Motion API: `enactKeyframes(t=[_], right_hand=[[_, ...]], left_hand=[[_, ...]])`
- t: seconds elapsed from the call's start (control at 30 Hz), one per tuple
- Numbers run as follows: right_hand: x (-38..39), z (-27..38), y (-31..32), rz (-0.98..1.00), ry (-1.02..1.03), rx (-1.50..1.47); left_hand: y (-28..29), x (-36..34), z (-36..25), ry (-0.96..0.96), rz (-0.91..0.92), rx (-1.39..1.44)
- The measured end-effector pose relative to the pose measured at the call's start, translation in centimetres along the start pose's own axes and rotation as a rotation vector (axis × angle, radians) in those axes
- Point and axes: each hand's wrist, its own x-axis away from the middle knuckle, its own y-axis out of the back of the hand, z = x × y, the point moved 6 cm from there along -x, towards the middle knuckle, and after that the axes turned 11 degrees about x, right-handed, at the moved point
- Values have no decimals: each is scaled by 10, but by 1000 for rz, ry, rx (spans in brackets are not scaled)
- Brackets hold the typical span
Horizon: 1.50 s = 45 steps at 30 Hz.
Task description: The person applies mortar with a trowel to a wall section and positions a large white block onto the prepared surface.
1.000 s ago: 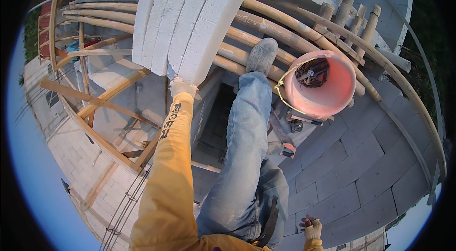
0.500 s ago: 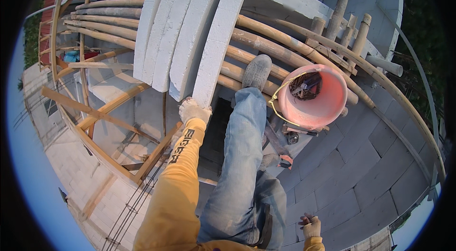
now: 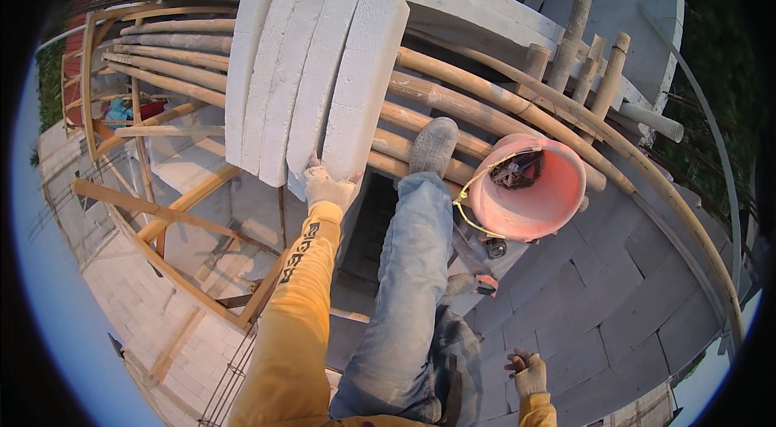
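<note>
The left hand (image 3: 330, 187), in a pale work glove at the end of a yellow sleeve, presses against the near end of the rightmost aerated concrete block (image 3: 364, 84). Its fingers (image 3: 314, 162) lie spread and flat on the block's lower end face, not wrapped around it. The block is a long, pale grey slab with a rough, chalky surface and chipped edges, and it runs away from the fingers. It stands on edge beside three similar blocks (image 3: 279, 75), packed side by side just left of the fingers. All four rest across bamboo scaffold poles (image 3: 477, 100) that run out to the right beyond the fingers.

Just right of the fingers, a jeans-clad leg stretches out, its grey shoe (image 3: 432, 146) planted on the poles. Farther right, a pink bucket (image 3: 529, 189) holding dark tools sits at the edge of a grey block wall (image 3: 614, 322). Below the fingers, a dark gap opens down between wall and scaffold. The right hand (image 3: 529, 372), also gloved, hovers low over the wall, its fingers loosely apart, holding nothing.
</note>
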Motion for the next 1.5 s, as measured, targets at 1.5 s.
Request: enactKeyframes(t=[1.5], right_hand=[[230, 267, 13, -586, 1378, 993]], left_hand=[[249, 333, -339, -1040, 541, -832]])
